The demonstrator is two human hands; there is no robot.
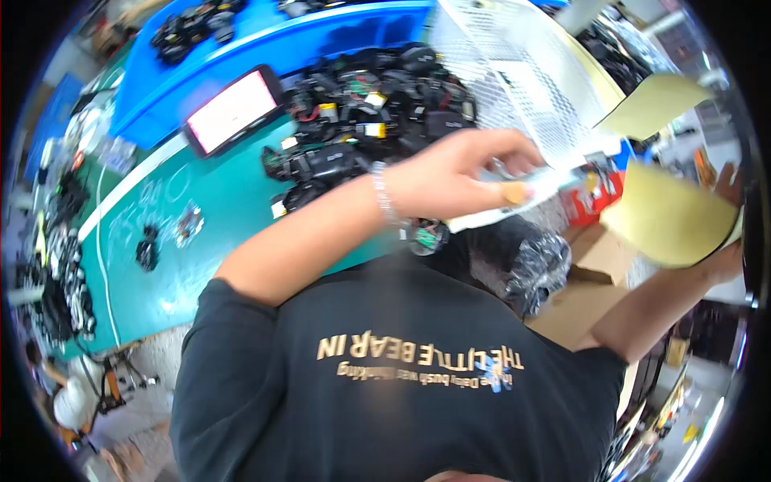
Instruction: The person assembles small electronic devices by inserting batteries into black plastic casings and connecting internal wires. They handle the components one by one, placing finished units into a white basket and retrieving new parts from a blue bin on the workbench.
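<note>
My left hand (490, 170) reaches across to the right, its fingers curled over the near rim of a white mesh basket (530, 88). The thumb, with a yellow cover on its tip, lies along that rim. At the far right, my right hand (729, 186) is partly hidden behind a curved, pale yellow sheet (675, 213), which it holds at its outer edge. Another yellow sheet (658, 106) stands above it, by the basket's right side. Left of the basket lies a heap of small black devices (345, 161), some with green circuit boards showing.
A blue bin (321, 36) with black parts stands behind the heap. A phone-like device (233, 112) with a lit screen leans there. Loose small parts (147, 247) lie on the green table (225, 217). A clear plastic bag (538, 269), a red box (594, 198) and cardboard (590, 309) are close on the right.
</note>
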